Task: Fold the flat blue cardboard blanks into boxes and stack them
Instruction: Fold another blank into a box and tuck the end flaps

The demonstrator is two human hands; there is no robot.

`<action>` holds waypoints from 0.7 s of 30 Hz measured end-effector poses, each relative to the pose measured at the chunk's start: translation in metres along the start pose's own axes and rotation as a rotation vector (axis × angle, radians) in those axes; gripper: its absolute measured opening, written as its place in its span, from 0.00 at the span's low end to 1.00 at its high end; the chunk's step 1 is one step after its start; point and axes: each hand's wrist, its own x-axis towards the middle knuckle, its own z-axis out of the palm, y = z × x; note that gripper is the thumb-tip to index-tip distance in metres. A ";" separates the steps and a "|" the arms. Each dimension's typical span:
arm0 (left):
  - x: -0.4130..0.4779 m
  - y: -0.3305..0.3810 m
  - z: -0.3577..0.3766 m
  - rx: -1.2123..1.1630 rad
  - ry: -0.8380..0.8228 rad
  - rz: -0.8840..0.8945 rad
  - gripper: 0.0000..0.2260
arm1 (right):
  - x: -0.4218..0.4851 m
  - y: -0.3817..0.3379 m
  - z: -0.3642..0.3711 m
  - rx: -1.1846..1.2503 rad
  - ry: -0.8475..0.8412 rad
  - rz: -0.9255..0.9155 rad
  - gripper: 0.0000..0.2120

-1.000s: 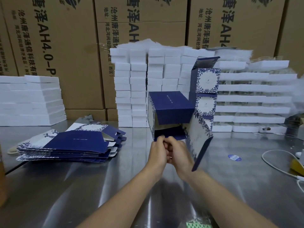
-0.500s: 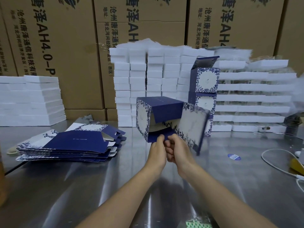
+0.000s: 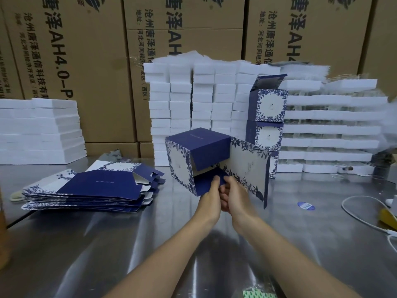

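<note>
Head view: the half-folded blue box (image 3: 199, 151) sits pretty much dead centre, held tilted over the tabletop (image 3: 86, 244), with its big floral panel swung open toward 3 o'clock. The left hand (image 3: 209, 197) and right hand (image 3: 235, 196) are side by side at the box's 6 o'clock, fingers of both curled round its lower blue flap, thumbs on top. The pile of flat blanks (image 3: 96, 188) lies at 9 o'clock from the box. The stack of finished boxes (image 3: 268, 106) stands at 1 o'clock, against the white foam stacks (image 3: 182, 100).
</note>
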 end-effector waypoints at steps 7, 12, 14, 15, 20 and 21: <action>0.005 0.004 0.000 -0.226 0.042 0.051 0.21 | 0.009 -0.002 -0.009 -0.007 0.119 -0.047 0.18; 0.005 0.003 -0.001 -0.196 -0.052 -0.006 0.22 | 0.006 -0.002 -0.007 0.038 0.224 -0.054 0.18; 0.005 0.003 0.000 -0.180 -0.052 0.009 0.22 | 0.007 -0.004 -0.009 -0.027 0.239 -0.100 0.18; 0.005 0.002 0.001 -0.176 -0.037 0.017 0.22 | 0.007 -0.003 -0.010 -0.076 0.238 -0.108 0.17; 0.012 0.003 -0.011 -0.238 0.035 -0.032 0.20 | 0.012 -0.004 -0.007 0.030 0.079 -0.032 0.18; 0.012 0.004 -0.014 -0.258 0.041 -0.043 0.20 | 0.010 -0.004 -0.005 0.015 0.025 -0.022 0.18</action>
